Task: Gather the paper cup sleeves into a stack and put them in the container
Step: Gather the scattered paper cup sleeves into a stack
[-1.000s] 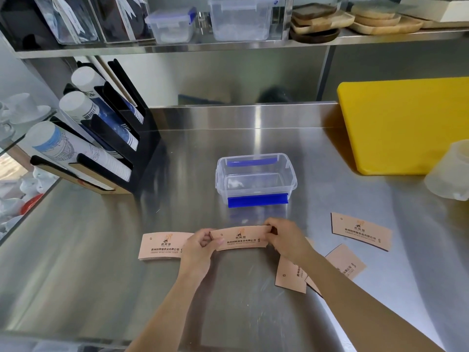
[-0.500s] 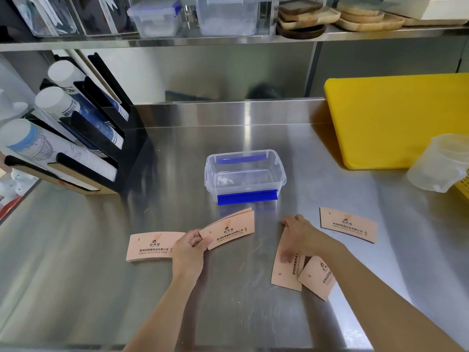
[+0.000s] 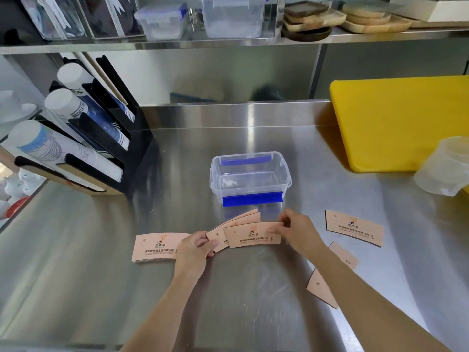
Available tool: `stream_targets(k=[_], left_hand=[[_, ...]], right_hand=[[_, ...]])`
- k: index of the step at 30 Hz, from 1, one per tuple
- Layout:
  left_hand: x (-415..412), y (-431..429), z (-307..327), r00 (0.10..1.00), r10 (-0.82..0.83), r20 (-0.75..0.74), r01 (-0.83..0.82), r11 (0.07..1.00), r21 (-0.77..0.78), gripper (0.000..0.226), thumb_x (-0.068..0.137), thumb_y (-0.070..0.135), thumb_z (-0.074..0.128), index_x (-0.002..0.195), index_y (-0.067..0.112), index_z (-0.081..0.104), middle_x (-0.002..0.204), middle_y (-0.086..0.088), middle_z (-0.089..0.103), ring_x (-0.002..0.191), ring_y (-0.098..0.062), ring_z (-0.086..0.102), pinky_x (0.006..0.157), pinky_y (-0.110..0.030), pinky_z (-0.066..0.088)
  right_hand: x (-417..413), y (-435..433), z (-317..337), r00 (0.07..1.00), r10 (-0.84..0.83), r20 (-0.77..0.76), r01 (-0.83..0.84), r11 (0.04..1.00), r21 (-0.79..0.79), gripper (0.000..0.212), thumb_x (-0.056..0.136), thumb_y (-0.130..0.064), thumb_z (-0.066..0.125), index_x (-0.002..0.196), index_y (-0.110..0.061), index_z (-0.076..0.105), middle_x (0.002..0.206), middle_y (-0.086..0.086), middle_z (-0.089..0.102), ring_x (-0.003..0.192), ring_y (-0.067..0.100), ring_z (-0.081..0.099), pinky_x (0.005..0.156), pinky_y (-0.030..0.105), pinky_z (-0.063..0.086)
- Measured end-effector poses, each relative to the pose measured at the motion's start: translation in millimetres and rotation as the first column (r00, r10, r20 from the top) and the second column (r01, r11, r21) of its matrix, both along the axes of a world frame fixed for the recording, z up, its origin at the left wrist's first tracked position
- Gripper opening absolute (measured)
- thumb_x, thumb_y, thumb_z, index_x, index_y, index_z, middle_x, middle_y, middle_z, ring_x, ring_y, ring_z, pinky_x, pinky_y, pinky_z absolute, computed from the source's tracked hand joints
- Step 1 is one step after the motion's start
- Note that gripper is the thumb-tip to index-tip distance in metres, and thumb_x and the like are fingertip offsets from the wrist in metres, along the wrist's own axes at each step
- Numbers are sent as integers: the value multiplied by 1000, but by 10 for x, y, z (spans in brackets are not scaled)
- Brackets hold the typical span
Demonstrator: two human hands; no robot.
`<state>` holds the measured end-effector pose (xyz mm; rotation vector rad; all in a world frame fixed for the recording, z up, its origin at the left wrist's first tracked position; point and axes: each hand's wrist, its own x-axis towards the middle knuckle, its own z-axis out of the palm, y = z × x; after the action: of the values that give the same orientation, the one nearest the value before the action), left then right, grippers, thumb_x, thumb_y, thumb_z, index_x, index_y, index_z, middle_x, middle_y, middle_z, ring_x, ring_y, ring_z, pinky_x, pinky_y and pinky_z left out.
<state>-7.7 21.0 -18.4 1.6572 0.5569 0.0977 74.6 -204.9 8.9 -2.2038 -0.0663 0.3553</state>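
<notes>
Ok so here's my view from the head cam. My left hand (image 3: 195,247) is pinched shut on the left end of a small fan of sleeves (image 3: 237,224), thumb on top and fingers curled under, held just above the counter (image 3: 101,250). My right hand (image 3: 300,233) has the top sleeve (image 3: 253,236) by its right end, thumb and fingertips closed on the edge. That one lies across the front of the fan, printed side up, so both hands are on the same bunch, which isn't squared up, the lower ones poke out toward the back.

The container (image 3: 250,177) is the clear tub with blue clips, lid off, sitting just behind the fan near the middle of the counter. Looks like no sleeves in it.

Other sleeves are lying flat on the steel: a little stack (image 3: 156,247) just left of my left hand, partly hidden by it; a single one (image 3: 355,231) off to the right, well apart from my hand; and two more (image 3: 321,288) down by my right forearm, partly covered by the arm, so I can't tell how they overlap.

Around the edges: a black cup rack (image 3: 83,138) with paper cups on the left, a yellow board (image 3: 401,123) back right, and a cloudy plastic jug (image 3: 446,168) in front of it at the right edge.
</notes>
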Motion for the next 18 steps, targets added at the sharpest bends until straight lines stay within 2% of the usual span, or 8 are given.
stream_targets(k=[3, 5, 7, 10, 12, 13, 15, 18], left_hand=[[-12, 22, 3, 998, -56, 5, 56, 998, 0, 21, 76, -2, 66, 70, 18, 69, 54, 10, 71, 45, -7, 51, 50, -12, 45], [-19, 21, 3, 997, -75, 8, 75, 997, -7, 25, 75, -6, 66, 69, 19, 69, 54, 9, 71, 42, -4, 52, 49, -10, 46], [-22, 33, -7, 996, -85, 9, 85, 996, -12, 27, 75, -8, 65, 70, 18, 70, 54, 9, 72, 42, -4, 53, 50, -10, 47], [-13, 39, -33, 992, -125, 4, 125, 992, 10, 24, 76, -8, 64, 75, 15, 71, 55, 9, 72, 46, -5, 54, 53, -11, 48], [-8, 2, -35, 989, -149, 6, 149, 989, 15, 25, 76, -8, 63, 80, 15, 71, 59, 8, 72, 49, -5, 56, 56, -11, 49], [-5, -24, -32, 988, -154, 12, 154, 988, 16, 25, 76, -8, 63, 83, 14, 71, 63, 9, 73, 50, -5, 56, 57, -11, 50], [2, -77, -18, 986, -163, 28, 163, 987, 8, 27, 74, -10, 65, 87, 13, 70, 66, 9, 73, 52, -5, 58, 59, -12, 50], [23, -159, -3, 985, -170, 28, 169, 985, 34, 22, 74, -5, 68, 82, 15, 72, 60, 11, 72, 57, -10, 57, 63, -21, 50]], right_hand=[[-84, 117, -74, 999, 35, 3, -35, 998, 47, 22, 79, -20, 70, 90, -21, 52, 81, -3, 59, 71, 14, 61, 53, 19, 49], [-104, 171, -67, 996, 88, 13, -89, 994, 58, 42, 81, -17, 68, 119, -21, 50, 94, -1, 57, 84, 17, 60, 60, 17, 51], [-99, 191, -33, 992, 122, 40, -124, 991, 50, 51, 82, -15, 66, 129, -18, 47, 101, -1, 54, 87, 16, 57, 67, 18, 52], [-89, 160, -1, 987, 149, 54, -152, 987, 49, 39, 83, -12, 65, 120, -16, 55, 104, 3, 59, 81, 14, 60, 64, 14, 52], [-82, 120, -5, 990, 135, 49, -137, 990, 40, 16, 83, -14, 65, 96, -19, 58, 94, 4, 65, 65, 11, 61, 53, 10, 51], [-86, 102, -2, 990, 125, 57, -127, 991, 29, 12, 83, -16, 65, 86, -21, 54, 88, 2, 65, 60, 10, 61, 50, 10, 50], [-95, 58, -5, 992, 97, 77, -98, 995, 4, 17, 83, -18, 66, 78, -22, 50, 82, -1, 63, 57, 12, 61, 53, 14, 52], [-101, -29, 0, 990, 89, 110, -85, 996, -40, 18, 79, -20, 69, 80, -20, 52, 83, 1, 61, 68, 14, 56, 63, 21, 49]])
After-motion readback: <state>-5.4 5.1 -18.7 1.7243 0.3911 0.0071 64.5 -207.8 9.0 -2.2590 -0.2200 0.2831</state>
